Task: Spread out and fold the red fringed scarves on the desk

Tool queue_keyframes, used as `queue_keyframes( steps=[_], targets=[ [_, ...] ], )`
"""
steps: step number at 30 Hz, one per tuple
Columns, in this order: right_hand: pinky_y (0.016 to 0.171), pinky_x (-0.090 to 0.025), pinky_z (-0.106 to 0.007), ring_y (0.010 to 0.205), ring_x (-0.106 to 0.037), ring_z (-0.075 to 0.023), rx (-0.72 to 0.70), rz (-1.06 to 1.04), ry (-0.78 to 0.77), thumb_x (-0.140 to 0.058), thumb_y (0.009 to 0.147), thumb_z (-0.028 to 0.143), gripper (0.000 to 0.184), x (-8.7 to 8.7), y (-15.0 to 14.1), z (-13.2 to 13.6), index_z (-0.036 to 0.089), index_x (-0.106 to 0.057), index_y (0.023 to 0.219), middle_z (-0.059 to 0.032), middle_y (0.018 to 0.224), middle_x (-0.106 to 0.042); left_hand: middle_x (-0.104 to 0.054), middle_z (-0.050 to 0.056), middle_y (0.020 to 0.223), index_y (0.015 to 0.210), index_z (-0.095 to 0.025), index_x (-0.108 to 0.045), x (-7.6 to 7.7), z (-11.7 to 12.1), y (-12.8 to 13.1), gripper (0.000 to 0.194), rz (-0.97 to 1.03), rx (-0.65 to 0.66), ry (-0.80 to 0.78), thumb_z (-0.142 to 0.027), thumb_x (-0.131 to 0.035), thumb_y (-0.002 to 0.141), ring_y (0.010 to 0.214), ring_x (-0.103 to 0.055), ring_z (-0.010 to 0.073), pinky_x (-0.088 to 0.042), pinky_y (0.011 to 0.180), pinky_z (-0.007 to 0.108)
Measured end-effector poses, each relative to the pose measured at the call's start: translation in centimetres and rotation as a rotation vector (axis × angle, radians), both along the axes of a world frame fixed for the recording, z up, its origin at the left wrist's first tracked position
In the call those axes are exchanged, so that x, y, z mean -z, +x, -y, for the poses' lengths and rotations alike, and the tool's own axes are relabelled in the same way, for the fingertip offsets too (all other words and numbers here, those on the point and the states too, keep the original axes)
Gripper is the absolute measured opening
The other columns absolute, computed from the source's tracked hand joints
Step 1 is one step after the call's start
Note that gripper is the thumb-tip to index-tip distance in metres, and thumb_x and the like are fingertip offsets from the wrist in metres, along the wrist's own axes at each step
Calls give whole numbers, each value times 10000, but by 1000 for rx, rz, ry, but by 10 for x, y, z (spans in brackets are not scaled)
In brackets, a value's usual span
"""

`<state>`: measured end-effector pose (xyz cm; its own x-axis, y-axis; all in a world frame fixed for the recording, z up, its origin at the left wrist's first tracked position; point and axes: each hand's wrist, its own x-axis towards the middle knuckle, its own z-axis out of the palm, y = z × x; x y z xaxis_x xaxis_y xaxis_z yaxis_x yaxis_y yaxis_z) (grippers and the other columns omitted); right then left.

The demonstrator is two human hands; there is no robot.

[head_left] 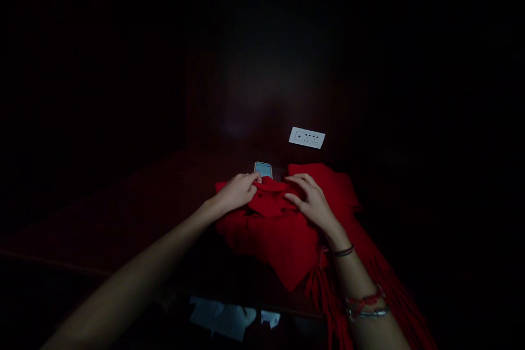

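Observation:
A red scarf (273, 235) with long fringes lies bunched on the dark tabletop, one corner and some fringe hanging over the front edge. My left hand (240, 190) is closed on the scarf's upper left part, its fingers pinching a fold. On the other side, my right hand (312, 202) rests on or just over the cloth, thumb and fingers apart and slightly curved. Shadow hides whether its fingertips touch the fabric. Just beyond my left fingertips is a phone (263, 168) with a lit screen, its lower end covered by the scarf.
A white socket panel (307, 137) is set in the dark back wall. Below the front edge of the tabletop (123, 202), pale crumpled paper-like pieces (223, 317) show in the dark. Deep shadow covers both sides of the view.

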<state>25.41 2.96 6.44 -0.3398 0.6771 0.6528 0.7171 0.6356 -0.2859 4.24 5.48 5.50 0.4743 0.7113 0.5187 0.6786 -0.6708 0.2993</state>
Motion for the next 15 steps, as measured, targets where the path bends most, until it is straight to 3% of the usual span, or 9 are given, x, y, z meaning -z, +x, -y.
queue_keyframes(
  steps=[3, 6, 9, 12, 15],
  targets=[
    [852, -357, -306, 1000, -451, -174, -163, 79, 36, -544, 723, 371, 442, 1, -9, 4, 213, -476, 1130, -62, 1080, -522, -575, 5, 789, 836, -182, -504, -3, 6, 7, 182, 81, 149, -19, -139, -346, 757, 707, -533, 133, -406, 676, 237],
    [820, -362, -320, 855, -499, -172, -143, 128, 45, -512, 751, 364, 273, 3, -16, 4, 207, -580, 964, -47, 861, -593, -578, 4, 817, 840, -183, -511, -6, 10, 10, 149, 132, 173, 7, -205, -375, 782, 737, -533, 131, -405, 695, 232],
    [710, -387, -281, 688, -514, -149, -84, 26, -5, -432, 800, 335, 239, 4, -15, 2, 183, -604, 738, -27, 688, -587, -573, 14, 850, 853, -183, -517, -7, 9, 6, 155, 81, 123, 60, -225, -382, 792, 772, -528, 141, -404, 719, 244],
    [578, -385, -233, 622, -511, -136, -17, -222, -76, -389, 807, 349, 279, 3, -4, -4, 165, -569, 700, -15, 652, -569, -558, 42, 901, 894, -178, -520, -5, 1, -4, 179, -29, -16, 115, -173, -405, 756, 813, -518, 173, -405, 733, 284],
    [554, -386, -231, 609, -511, -142, 86, -349, -97, -380, 794, 370, 298, 1, 12, -11, 154, -553, 684, -15, 631, -552, -561, 50, 892, 887, -164, -525, -5, -8, -13, 217, -11, -106, 114, -108, -418, 706, 829, -513, 186, -406, 743, 297]
  ],
)
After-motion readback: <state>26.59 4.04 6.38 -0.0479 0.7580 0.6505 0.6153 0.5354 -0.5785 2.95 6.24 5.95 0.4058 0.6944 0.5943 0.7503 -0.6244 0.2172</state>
